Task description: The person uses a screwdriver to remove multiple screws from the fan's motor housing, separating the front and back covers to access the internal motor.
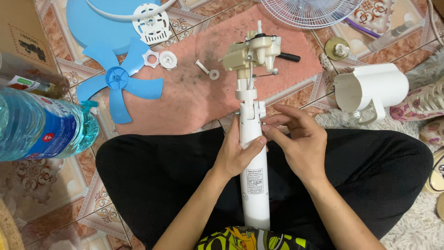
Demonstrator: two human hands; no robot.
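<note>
While the white fan column [253, 162] is being steadied across the lap by the left hand [236, 155], fingers clamped round it, its joint is being pinched by the right hand [298, 139], the blue blade [118, 81] lying at ten o'clock.

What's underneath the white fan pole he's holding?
The white fan pole lies over black trousers on crossed legs, its top reaching the pink mat. The floor under the legs is covered.
</note>
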